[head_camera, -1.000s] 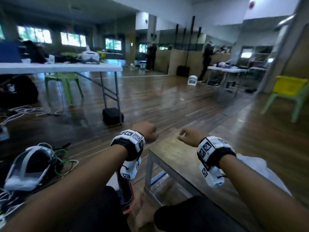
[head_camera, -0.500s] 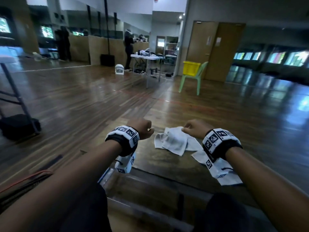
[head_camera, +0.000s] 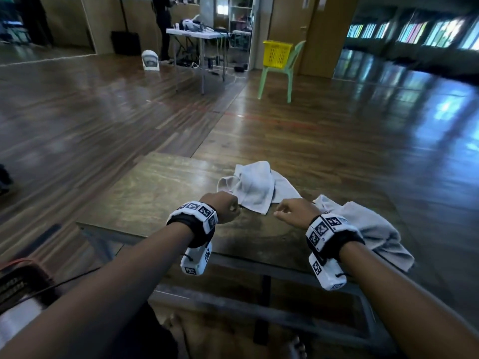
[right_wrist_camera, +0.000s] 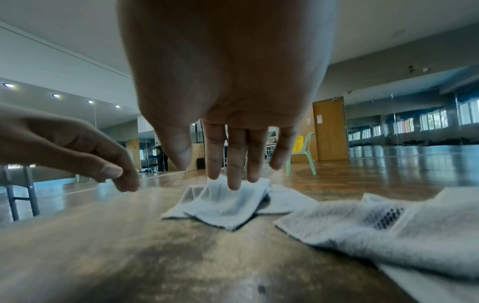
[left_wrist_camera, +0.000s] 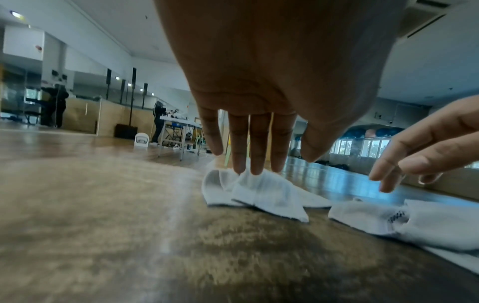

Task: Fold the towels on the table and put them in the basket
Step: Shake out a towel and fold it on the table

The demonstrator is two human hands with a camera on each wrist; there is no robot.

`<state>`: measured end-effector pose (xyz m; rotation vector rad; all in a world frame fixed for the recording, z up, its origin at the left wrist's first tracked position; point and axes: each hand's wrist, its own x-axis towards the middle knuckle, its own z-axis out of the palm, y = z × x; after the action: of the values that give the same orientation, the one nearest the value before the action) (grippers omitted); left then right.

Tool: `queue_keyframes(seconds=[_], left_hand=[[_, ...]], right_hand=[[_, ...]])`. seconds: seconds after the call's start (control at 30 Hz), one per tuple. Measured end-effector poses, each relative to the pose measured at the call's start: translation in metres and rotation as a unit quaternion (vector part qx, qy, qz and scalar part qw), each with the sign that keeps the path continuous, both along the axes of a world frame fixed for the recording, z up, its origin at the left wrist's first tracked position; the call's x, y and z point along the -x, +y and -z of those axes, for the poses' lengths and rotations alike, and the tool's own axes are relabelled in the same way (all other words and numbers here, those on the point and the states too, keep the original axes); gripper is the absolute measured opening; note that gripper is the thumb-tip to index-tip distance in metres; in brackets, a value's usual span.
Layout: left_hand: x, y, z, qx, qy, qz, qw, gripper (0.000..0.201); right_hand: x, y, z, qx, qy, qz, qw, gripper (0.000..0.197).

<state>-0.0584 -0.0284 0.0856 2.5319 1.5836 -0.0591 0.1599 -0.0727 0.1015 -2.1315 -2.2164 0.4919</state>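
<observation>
Two crumpled white towels are lying on the wooden table [head_camera: 160,193]: the far towel [head_camera: 255,187] mid-table, the near towel [head_camera: 373,229] at the right edge. The far towel is best taken by two corners and spread flat before folding. Left hand [head_camera: 223,207] and right hand [head_camera: 295,212] are being held apart above the table, fingers relaxed and extended, nothing gripped. A yellow basket [head_camera: 276,53] is sitting on a distant green chair [head_camera: 290,71].

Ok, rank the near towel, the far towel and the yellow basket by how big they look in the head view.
1. Near towel, partly hidden by the right wrist.
2. Far towel, looks close in size, so this order is unsure.
3. Yellow basket, smallest here, though it sits far off on a chair.
</observation>
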Motion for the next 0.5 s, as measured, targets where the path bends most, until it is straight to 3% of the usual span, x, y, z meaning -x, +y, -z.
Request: queue_keyframes(seconds=[0.3,0.4,0.5], left_hand=[[-0.039,0.043,0.073,0.025,-0.035,0.055,0.998,0.030],[-0.049,0.051,0.085,0.030,-0.057,0.070,0.995,0.041],[-0.052,0.055,0.093,0.024,-0.029,0.073,0.997,0.049]], right_hand=[[-0.002,0.058,0.087,0.024,-0.025,-0.035,0.999,0.039],[-0.002,0.066,0.099,0.012,-0.047,-0.046,0.998,0.040],[-0.002,0.068,0.106,0.009,-0.080,-0.049,0.996,0.046]])
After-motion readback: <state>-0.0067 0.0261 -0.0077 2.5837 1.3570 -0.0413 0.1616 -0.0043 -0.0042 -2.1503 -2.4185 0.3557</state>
